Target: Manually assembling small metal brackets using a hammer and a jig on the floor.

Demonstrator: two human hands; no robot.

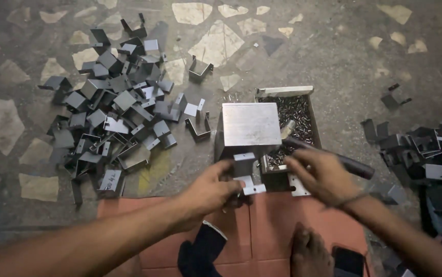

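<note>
Left hand point(208, 192) gripping bent grey bracket point(245, 177) (shiny, folded); right hand point(318, 174) loosely curled, empty.

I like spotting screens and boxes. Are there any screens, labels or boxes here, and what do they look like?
Phone: dark, flat rectangle with a blank screen, on the reddish mat by the foot.
Tray: open box with pale rim, behind the metal block, full of small shiny pins.
No labels or signs show.

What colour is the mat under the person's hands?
The mat is a dull reddish-orange, plain with no pattern. It shows best in the head view, the only one here.
</note>
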